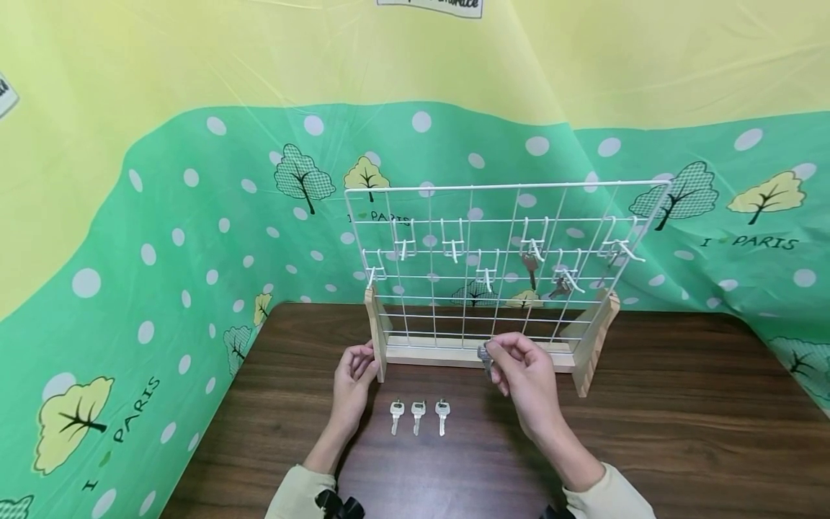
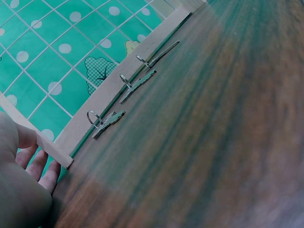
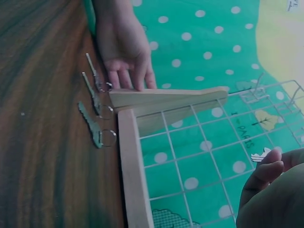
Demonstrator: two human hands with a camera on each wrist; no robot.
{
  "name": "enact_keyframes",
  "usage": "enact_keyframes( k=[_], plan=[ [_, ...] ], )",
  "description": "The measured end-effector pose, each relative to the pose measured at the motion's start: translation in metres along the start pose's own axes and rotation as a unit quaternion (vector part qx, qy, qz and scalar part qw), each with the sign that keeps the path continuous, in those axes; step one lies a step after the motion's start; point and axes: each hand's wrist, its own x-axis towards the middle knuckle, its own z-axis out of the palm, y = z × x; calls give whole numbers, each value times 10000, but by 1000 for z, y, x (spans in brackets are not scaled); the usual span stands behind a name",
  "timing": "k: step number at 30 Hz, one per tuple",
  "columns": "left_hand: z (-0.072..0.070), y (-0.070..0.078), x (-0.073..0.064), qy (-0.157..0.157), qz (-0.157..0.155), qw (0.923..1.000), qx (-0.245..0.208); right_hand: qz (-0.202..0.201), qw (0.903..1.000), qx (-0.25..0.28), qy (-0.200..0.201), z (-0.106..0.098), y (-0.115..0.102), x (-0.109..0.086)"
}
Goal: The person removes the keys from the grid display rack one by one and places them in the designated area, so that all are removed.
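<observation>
My right hand (image 1: 521,378) pinches a silver key (image 1: 485,355) between thumb and fingers, in front of the rack's wooden base bar. In the right wrist view part of this key (image 3: 259,156) sticks out past the fingertips. The white wire rack (image 1: 483,189) stands on wooden side panels and carries several hooks; one key (image 1: 531,268) hangs at its right half, another (image 1: 560,287) lower beside it. My left hand (image 1: 353,378) rests against the outer side of the left wooden panel (image 1: 376,335), fingertips touching it. Three keys with rings (image 1: 418,417) lie in a row between the hands.
The dark wood-grain table (image 1: 687,404) lies under everything. Behind and to the left hangs a green and yellow cloth (image 1: 188,288) with dots and trees, close behind the rack. The right wooden panel (image 1: 596,342) angles forward near my right hand.
</observation>
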Motion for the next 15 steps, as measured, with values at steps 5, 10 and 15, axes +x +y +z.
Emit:
enact_keyframes(
  k=[5, 10, 15],
  plan=[
    [0, 0, 0, -5, -4, 10000, 0, 260, 9995, -159, -14, -2, 4, -2],
    [0, 1, 0, -6, -7, 10000, -7, 501, 9986, -157, -21, -4, 9, -4],
    [-1, 1, 0, -14, -14, 10000, -4, 577, 9981, -230, -36, -7, 14, -6]
  ],
)
